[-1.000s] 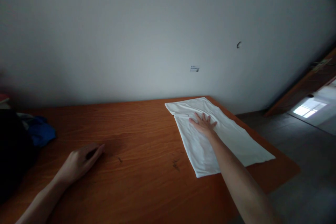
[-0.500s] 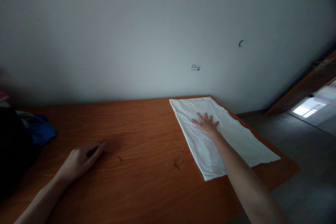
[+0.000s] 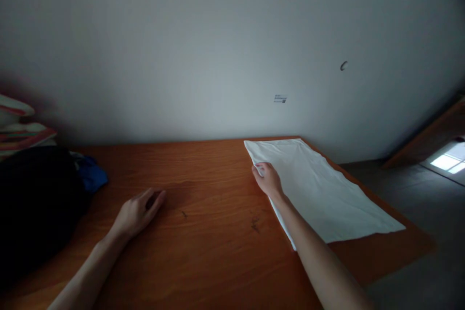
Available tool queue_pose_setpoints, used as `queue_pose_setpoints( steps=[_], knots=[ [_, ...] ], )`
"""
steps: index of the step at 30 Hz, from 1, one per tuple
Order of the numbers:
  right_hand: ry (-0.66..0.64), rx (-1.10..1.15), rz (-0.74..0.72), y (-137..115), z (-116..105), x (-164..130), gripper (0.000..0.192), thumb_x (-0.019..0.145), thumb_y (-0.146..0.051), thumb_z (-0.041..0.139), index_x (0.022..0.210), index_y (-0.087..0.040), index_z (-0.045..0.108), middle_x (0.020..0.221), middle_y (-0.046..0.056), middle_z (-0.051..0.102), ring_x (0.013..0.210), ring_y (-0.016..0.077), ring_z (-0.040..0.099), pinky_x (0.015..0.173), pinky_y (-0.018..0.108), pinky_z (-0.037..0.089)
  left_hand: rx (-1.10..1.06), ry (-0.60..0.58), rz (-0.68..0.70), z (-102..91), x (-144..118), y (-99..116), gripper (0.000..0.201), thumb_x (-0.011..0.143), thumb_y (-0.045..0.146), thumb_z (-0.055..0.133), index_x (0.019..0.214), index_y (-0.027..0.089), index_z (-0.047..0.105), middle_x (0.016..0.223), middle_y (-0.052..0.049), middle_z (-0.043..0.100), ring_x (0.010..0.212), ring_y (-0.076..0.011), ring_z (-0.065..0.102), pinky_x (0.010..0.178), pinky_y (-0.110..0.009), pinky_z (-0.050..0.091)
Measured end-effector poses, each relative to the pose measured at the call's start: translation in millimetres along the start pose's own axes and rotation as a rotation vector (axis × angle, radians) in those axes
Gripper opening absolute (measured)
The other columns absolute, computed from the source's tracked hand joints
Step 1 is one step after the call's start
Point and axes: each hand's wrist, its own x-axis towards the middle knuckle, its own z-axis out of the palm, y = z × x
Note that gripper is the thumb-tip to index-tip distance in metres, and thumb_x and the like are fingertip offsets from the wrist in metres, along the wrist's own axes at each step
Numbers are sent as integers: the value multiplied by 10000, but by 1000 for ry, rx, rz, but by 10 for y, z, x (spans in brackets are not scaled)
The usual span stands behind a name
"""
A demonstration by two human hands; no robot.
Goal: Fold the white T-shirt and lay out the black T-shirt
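A white folded cloth (image 3: 319,189) lies flat on the right part of an orange-brown wooden table (image 3: 203,232). My right hand (image 3: 268,179) rests at the cloth's left edge, fingers curled onto that edge near its far corner. Over on the left, my left hand (image 3: 137,212) lies palm down on the bare wood with fingers loosely together, holding nothing and well apart from the cloth.
A dark heap of fabric (image 3: 34,203) with a blue piece (image 3: 90,177) fills the table's left end. Striped folded items (image 3: 18,128) are stacked behind it. A plain wall backs the table. Grey floor (image 3: 417,193) and a doorway lie to the right.
My right hand has slid from the middle of the cloth to its left edge and curled its fingers there. The view has shifted slightly; the left hand has stayed on the wood.
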Motion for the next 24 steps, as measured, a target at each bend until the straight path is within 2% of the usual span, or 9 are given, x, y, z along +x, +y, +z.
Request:
queue_pose_setpoints(
  steps=[4, 8, 10, 15, 24],
  knots=[
    [-4, 174, 27, -449, 427, -197, 449, 966, -529, 402, 1060, -190, 681, 1045, 131, 772, 863, 229, 727, 775, 327, 560, 94, 39, 41, 50, -56, 25, 415, 956, 536, 408, 969, 237, 696, 947, -62, 789, 822, -241, 746, 706, -304, 547],
    [3, 267, 14, -744, 635, -413, 511, 944, -592, 372, 985, -186, 679, 930, 142, 780, 801, 248, 726, 733, 338, 544, 65, 21, 71, 87, -105, 21, 374, 995, 476, 399, 992, 234, 684, 992, -67, 778, 869, -233, 736, 754, -315, 539],
    [5, 296, -29, -812, 648, -497, 534, 924, -630, 378, 944, -188, 678, 863, 136, 770, 754, 253, 709, 713, 345, 523, 20, 18, 62, 91, -120, 20, 363, 1004, 463, 400, 1002, 230, 677, 979, -68, 772, 862, -227, 731, 753, -315, 532],
    [-64, 344, -167, -819, 610, -570, 522, 905, -668, 422, 878, -207, 666, 728, 79, 729, 558, 196, 604, 591, 311, 454, -80, 21, 37, 108, -136, 5, 328, 1011, 440, 419, 986, 221, 662, 922, -64, 757, 813, -207, 708, 731, -302, 506],
    [-76, 377, -129, -793, 578, -568, 591, 853, -757, 432, 896, -214, 663, 724, 89, 732, 567, 214, 628, 589, 323, 479, -93, 50, 60, 121, -163, 15, 284, 1007, 394, 454, 954, 218, 671, 871, -53, 734, 742, -174, 666, 674, -264, 467]
  ],
)
